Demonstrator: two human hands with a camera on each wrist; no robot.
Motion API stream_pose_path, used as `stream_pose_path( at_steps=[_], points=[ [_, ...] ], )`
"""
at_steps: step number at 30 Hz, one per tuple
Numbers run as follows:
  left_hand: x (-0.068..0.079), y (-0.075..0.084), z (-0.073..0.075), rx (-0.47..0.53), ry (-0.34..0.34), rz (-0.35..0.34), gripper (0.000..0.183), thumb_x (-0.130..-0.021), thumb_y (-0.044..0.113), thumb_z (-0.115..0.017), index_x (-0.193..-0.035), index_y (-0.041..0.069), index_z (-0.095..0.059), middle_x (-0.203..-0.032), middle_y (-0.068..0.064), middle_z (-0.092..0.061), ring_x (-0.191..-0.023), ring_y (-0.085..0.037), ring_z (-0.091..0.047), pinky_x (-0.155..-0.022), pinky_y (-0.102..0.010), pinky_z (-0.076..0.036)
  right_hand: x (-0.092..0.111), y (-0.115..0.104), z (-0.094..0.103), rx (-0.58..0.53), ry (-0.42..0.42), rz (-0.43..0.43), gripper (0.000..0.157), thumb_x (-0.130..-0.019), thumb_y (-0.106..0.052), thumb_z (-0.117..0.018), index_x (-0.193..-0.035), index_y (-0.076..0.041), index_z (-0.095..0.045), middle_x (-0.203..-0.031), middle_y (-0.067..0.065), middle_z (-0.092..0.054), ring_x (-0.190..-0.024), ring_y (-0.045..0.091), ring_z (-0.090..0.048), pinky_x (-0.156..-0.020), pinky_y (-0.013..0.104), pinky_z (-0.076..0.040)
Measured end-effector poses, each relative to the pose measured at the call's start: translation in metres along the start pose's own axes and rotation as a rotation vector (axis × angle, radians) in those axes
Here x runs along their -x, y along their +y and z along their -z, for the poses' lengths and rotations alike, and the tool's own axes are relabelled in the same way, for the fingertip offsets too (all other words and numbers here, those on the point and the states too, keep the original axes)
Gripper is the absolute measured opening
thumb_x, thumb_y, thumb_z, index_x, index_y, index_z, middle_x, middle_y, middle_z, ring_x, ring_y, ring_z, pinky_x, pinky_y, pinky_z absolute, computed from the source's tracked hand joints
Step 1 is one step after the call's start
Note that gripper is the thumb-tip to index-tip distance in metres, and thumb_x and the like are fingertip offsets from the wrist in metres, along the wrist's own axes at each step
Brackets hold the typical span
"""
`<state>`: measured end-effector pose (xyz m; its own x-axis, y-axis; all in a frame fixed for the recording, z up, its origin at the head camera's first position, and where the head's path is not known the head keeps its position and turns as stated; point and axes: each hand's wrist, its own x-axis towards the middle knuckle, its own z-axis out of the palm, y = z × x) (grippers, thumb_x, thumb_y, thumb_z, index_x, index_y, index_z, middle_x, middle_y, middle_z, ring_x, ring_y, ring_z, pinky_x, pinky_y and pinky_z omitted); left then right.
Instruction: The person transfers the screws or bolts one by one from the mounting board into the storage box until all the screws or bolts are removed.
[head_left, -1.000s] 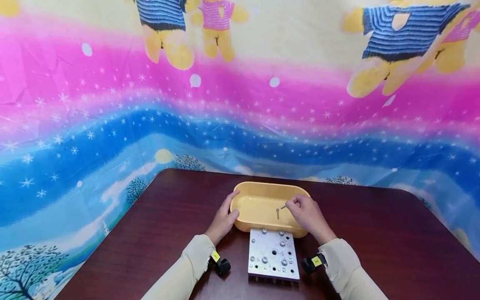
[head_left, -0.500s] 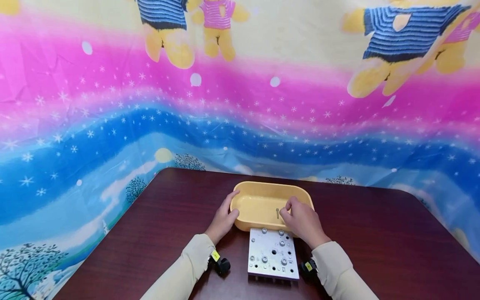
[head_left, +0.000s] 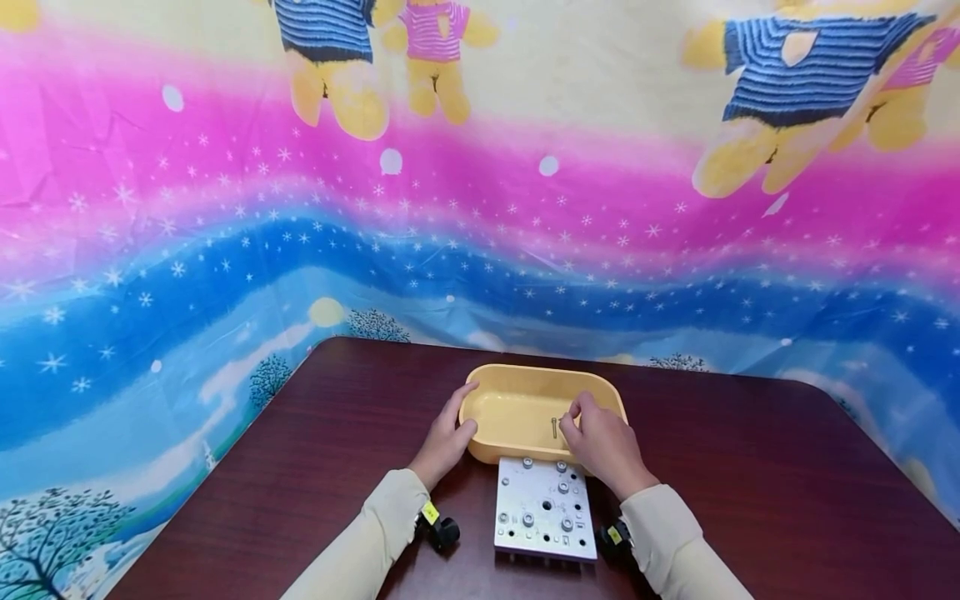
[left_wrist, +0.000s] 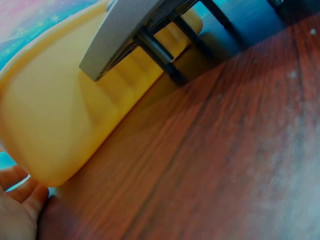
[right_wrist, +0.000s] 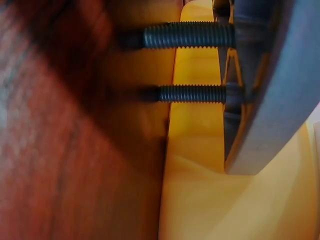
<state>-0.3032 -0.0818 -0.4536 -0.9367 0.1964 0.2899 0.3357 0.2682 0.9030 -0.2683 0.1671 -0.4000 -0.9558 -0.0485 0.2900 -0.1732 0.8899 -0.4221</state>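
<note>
A small screw [head_left: 554, 427] is lying in the yellow tray [head_left: 506, 412], just below and right of the centre of the head view. Right beside it, the person's right hand [head_left: 606, 437] is leaning in over the tray's right end, thumb and forefinger pinching a thin metal piece [head_left: 561, 421] that is mostly hiding behind the fingers. The left hand [head_left: 442, 442] is gripping the tray's left end, thumb and fingers spread around it; the hands are staying well apart.

Below the tray, toward the bottom of the frame, a silver plate [head_left: 525, 492] is sitting studded with bolt heads; in both wrist views threaded shafts [right_wrist: 192, 93] are sticking out from its underside. I'm making out tiny marks on its face, too small to read.

Black wrist cameras [head_left: 447, 534] are jutting from the cream sleeves [head_left: 386, 517], carrying yellow labels [head_left: 430, 511] whose dark lettering I'm failing to read. Everything is resting on a dark red-brown table [head_left: 360, 433], while a backdrop [head_left: 480, 183] of bears and snowflakes is filling the upper frame.
</note>
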Motion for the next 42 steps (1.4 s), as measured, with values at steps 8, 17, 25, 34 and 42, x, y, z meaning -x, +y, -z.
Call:
stream_pose_path(
  at_steps=[8,17,25,34,42],
  points=[
    [0.0,-0.001,-0.001,-0.004,-0.001,0.007,0.064,-0.087,0.008,-0.046,-0.149,0.024,-0.036,-0.154,0.0,-0.031,-0.137,-0.019,-0.033,-0.102,-0.045,-0.032,0.0,0.0,-0.001,0.008,-0.005,-0.014,0.015,-0.092,-0.026,-0.055,-0.094,-0.011,-0.052,-0.052,0.001,-0.042,-0.044,0.017,-0.04,-0.046,0.031,-0.033],
    [0.001,0.002,0.001,-0.001,0.006,0.01,0.064,-0.087,0.007,-0.046,-0.148,0.025,-0.037,-0.153,0.0,-0.032,-0.138,-0.019,-0.032,-0.102,-0.045,-0.032,-0.001,-0.001,-0.001,-0.014,-0.009,-0.008,0.02,-0.095,-0.024,-0.052,-0.109,-0.01,-0.051,-0.052,0.001,-0.043,-0.043,0.017,-0.039,-0.044,0.032,-0.033],
    [0.005,0.016,0.004,0.012,-0.009,0.017,0.062,-0.089,0.003,-0.045,-0.149,0.016,-0.036,-0.154,-0.009,-0.03,-0.139,-0.028,-0.031,-0.103,-0.049,-0.031,0.0,-0.001,-0.002,-0.01,-0.015,0.004,0.021,-0.095,-0.024,-0.051,-0.111,-0.01,-0.052,-0.052,0.0,-0.043,-0.042,0.017,-0.038,-0.043,0.032,-0.032],
    [0.011,0.031,0.007,0.005,-0.02,0.009,0.061,-0.088,0.002,-0.045,-0.148,0.01,-0.036,-0.153,-0.013,-0.032,-0.137,-0.03,-0.032,-0.101,-0.048,-0.032,-0.001,0.0,-0.001,-0.031,-0.041,-0.004,0.021,-0.094,-0.024,-0.052,-0.11,-0.01,-0.053,-0.053,0.0,-0.044,-0.043,0.017,-0.039,-0.044,0.032,-0.033],
    [0.001,0.003,0.001,0.002,-0.003,0.021,0.063,-0.089,0.009,-0.047,-0.149,0.024,-0.036,-0.154,-0.002,-0.031,-0.138,-0.022,-0.032,-0.102,-0.047,-0.033,-0.002,0.0,0.004,-0.152,-0.077,-0.02,0.018,-0.094,-0.026,-0.054,-0.107,-0.014,-0.055,-0.053,0.001,-0.044,-0.043,0.017,-0.04,-0.042,0.031,-0.034]
  ],
)
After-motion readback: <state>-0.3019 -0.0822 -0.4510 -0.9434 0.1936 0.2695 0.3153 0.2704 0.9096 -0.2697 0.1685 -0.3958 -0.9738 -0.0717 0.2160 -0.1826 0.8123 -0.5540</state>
